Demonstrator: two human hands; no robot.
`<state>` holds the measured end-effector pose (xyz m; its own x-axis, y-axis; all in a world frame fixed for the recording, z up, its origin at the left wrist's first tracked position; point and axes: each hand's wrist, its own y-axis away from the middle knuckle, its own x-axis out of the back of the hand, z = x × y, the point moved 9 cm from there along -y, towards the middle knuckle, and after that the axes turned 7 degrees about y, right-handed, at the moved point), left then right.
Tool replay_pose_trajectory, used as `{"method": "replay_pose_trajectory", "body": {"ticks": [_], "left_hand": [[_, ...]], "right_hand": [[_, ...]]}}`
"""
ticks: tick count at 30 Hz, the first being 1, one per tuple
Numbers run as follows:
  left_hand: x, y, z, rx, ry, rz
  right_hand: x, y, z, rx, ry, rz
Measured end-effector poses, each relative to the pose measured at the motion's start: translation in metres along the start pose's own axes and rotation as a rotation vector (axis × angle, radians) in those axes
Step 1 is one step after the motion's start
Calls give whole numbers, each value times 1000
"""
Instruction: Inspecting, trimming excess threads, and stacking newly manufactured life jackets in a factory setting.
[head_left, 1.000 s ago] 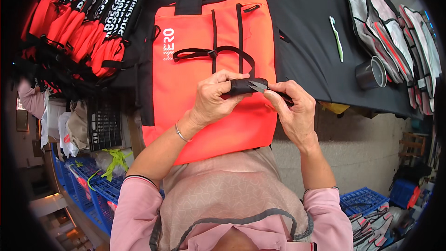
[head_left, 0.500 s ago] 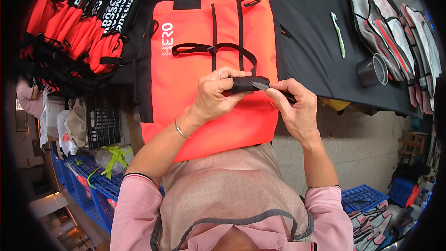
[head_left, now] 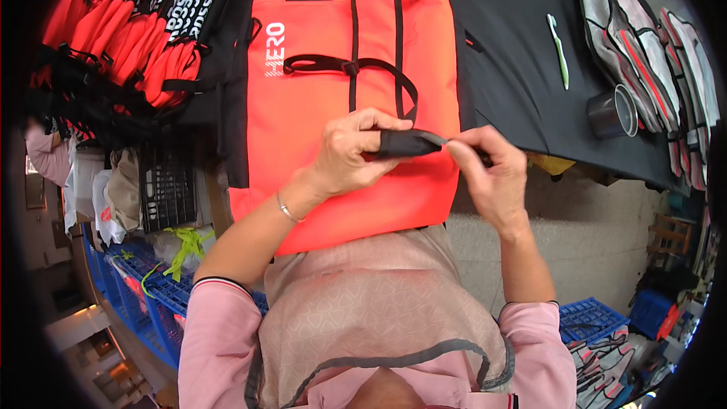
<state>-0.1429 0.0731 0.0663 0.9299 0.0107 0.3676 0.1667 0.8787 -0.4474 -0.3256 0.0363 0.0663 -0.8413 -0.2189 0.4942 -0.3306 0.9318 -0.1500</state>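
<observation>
A bright orange-red bag (head_left: 310,125) with black trim lies in front of me, its lower part at my lap. A narrow black strap (head_left: 379,65) runs in a loop over its front and down to my hands. My left hand (head_left: 348,153) is closed around a short, wide black fabric piece (head_left: 405,144) at the strap's end. At that piece's right end, my right hand (head_left: 492,170) is closed with thumb and forefinger pinched. It holds what looks like small thread snips (head_left: 433,138), a grey pointed blade showing against the black fabric; the handle is mostly hidden.
A black cloth-covered table (head_left: 507,98) holds a toothbrush (head_left: 560,57), a dark grey cup (head_left: 613,113) and grey-white bags (head_left: 625,45) at right. Several red-and-black bags (head_left: 113,38) are stacked at far left. Blue crates (head_left: 140,318) stand low at left; another blue basket (head_left: 591,320) is at right.
The bag has shifted slightly up in view. My right hand has moved a little right, and the grey blade sits nearer the black piece's right end. My left hand keeps its hold.
</observation>
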Motion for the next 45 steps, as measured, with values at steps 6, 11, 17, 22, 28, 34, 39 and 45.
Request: {"method": "replay_pose_trajectory", "body": {"ticks": [6,11,17,22,28,34,39,45], "left_hand": [[-12,64,26,-76,-294,-415],[25,94,24,236,-197,33],[-17,69,68,-20,-566,-139],[-5,99,71,-44,-378,-225],[20,121,18,736,236,136],[16,116,7,599,563,309],[39,95,22,302,37,306],[30,76,49,-291,-564,65]], "right_hand": [[11,5,43,-242,-361,69],[-45,22,43,-277,-197,-295],[-73,16,40,-268,-70,-415],[-83,13,19,-306,-299,-361],[-82,-4,-26,-190,-505,-187],[-88,-17,-38,-203,-557,-177],[-91,-39,-31,-191,-560,-155],[-102,-34,-1,-178,-512,-189]]}}
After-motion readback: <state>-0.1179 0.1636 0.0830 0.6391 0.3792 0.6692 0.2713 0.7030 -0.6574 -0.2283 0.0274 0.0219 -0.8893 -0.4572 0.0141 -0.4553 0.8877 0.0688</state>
